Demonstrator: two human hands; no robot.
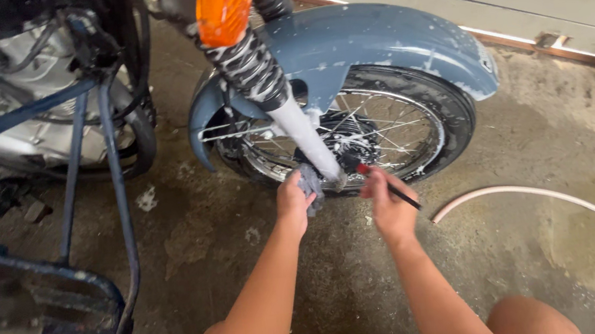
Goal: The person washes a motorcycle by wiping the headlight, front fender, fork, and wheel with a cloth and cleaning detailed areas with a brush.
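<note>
Left hand (pixel 293 203) was clamped on a soft, soapy grey cloth (pixel 311 185) at the fork btm; right hand (pixel 388 205) pinched a light, stiff brush (pixel 388 186) mid-handle beside the motorcycle's front wheel (pixel 353 134). Both prob. slippery.

At the centre of the frame, the left hand (pixel 292 199) presses a grey cloth (pixel 311 185) against the lower end of the soapy fork leg (pixel 307 137) of a motorcycle. Just to its right, the right hand (pixel 389 205) grips a thin black brush (pixel 389 186) with a red collar, its tip at the spoked front wheel (pixel 383 131). A blue-grey mudguard (pixel 372 39) flecked with suds arches over the wheel. An orange indicator lens (pixel 222 5) sits at the top centre. A pale hose (pixel 555 201) curves across the wet concrete floor (pixel 210 251) at the right.
</note>
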